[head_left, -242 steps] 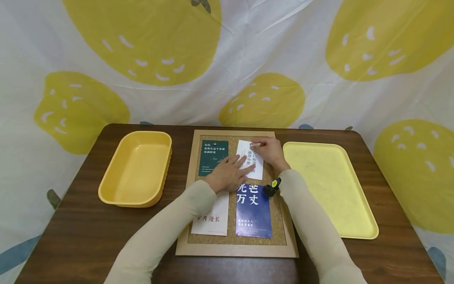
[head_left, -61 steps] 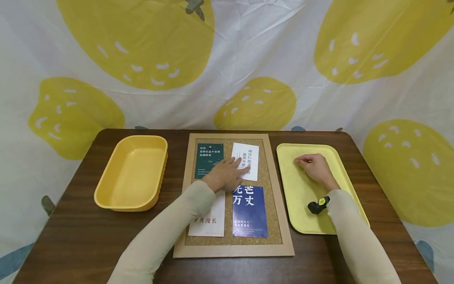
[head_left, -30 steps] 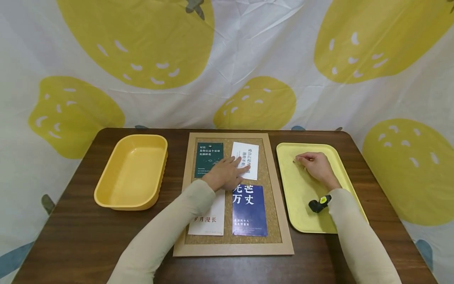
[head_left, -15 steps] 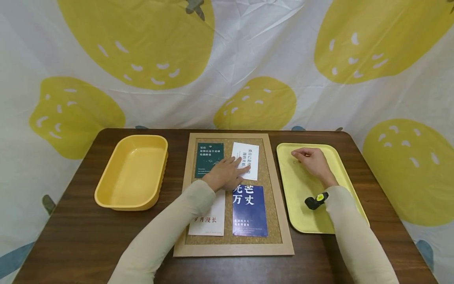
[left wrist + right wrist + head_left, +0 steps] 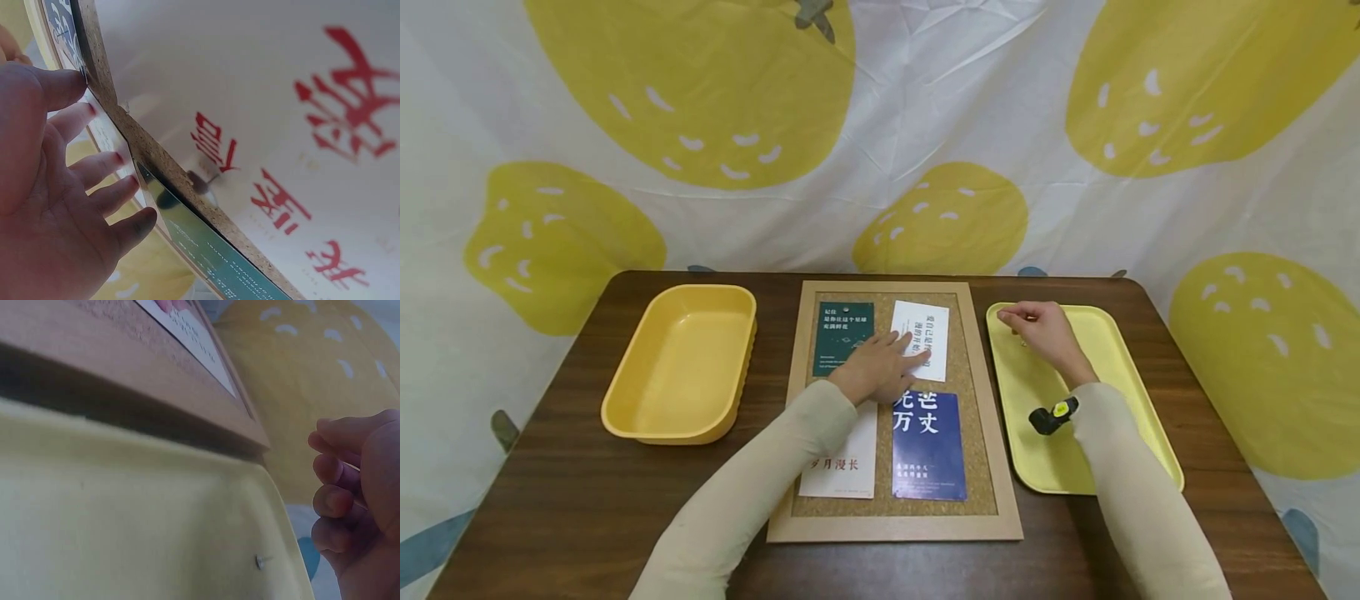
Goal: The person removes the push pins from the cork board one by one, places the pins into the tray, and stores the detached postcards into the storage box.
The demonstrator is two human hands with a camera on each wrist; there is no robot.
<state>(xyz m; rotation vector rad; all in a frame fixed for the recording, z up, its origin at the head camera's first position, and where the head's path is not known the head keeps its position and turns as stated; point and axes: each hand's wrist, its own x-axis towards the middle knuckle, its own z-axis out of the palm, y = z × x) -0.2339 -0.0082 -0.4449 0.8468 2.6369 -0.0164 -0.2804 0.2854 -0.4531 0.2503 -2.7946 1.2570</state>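
On the wood-grain table [image 5: 760, 550], a wood-framed corkboard [image 5: 895, 528] is placed centrally; a shallow, round-cornered yellow tray [image 5: 1052, 467] is set just beside it, presumably for easy reach. The left hand [image 5: 880, 367] is spread, and by it the smooth white upper-right card [image 5: 934, 337] is pressed against granular cork, likely for steadiness. The right hand [image 5: 1047, 329] is held over the tray, fingertips drawn together; whether anything is pinched cannot be told. A metallic thumbtack [image 5: 260, 562] is seen on the tray.

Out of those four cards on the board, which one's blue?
The lower-right card, with large white characters. The upper-left card is dark green; the upper-right card and the lower-left card are white.
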